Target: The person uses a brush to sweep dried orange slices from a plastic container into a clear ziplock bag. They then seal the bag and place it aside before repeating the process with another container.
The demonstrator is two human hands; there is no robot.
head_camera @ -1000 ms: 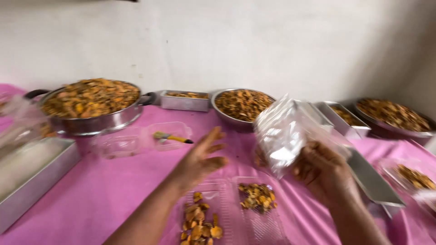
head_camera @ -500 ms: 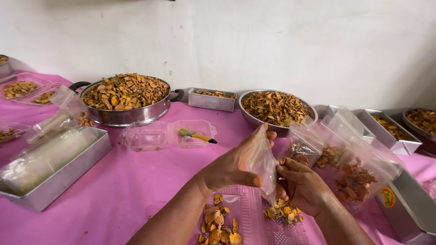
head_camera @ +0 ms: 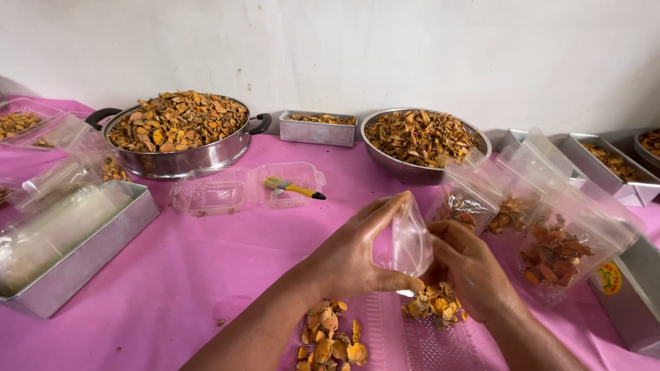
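Note:
My left hand (head_camera: pixel 357 257) and my right hand (head_camera: pixel 467 268) both pinch a small empty clear plastic bag (head_camera: pixel 410 240), held upright between them above the pink tablecloth (head_camera: pixel 206 268). Just below the hands lies a clear plastic tray (head_camera: pixel 405 340) with two heaps of dried orange slices (head_camera: pixel 330 336). To the right of my right hand stand clear bags filled with dried slices (head_camera: pixel 550 240), leaning against each other.
A large steel pot (head_camera: pixel 179 154) heaped with dried slices stands at the back left, a steel colander bowl (head_camera: pixel 419 141) at the back middle. An open clear clamshell box (head_camera: pixel 247 189) holds a yellow brush (head_camera: pixel 292 187). Metal trays (head_camera: pixel 75 247) sit left and right.
The view has steadied and shifted left. My hands have moved from a large filled bag to the small empty bag, which they now hold between them over the tray.

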